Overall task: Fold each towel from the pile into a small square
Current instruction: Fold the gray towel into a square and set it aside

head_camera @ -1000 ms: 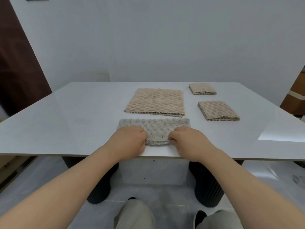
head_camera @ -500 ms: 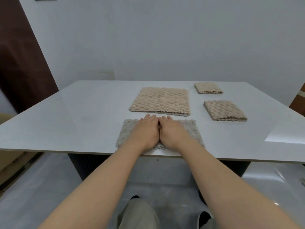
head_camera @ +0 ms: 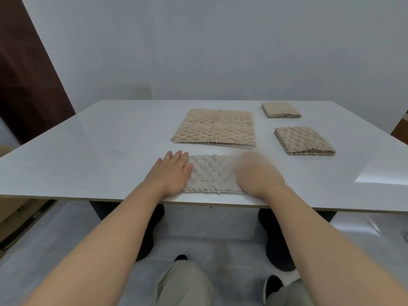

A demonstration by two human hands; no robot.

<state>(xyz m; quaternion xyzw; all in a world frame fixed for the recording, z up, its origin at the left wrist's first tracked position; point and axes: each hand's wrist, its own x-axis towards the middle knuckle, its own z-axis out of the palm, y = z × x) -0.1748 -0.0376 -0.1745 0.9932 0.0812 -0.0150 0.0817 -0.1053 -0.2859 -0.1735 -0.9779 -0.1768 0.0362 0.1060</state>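
Observation:
A pale grey-beige towel point(head_camera: 212, 173), folded into a long strip, lies flat at the near edge of the white table point(head_camera: 110, 146). My left hand point(head_camera: 171, 171) presses flat on its left end with straight fingers. My right hand point(head_camera: 256, 173) lies on its right end, blurred by motion, fingers seemingly flat. Behind the strip sits the pile of unfolded beige towels point(head_camera: 215, 128). Two small folded beige squares lie to the right, one near point(head_camera: 304, 140) and one far point(head_camera: 280, 109).
The table's near edge runs just below my wrists. A dark brown door point(head_camera: 26, 74) stands at the left and a brown piece of furniture point(head_camera: 400, 129) at the far right. My knees and shoes show under the table.
Both hands folded the strip's near edge over, met flat at its middle, then slid apart toward its ends. The view has shifted slightly.

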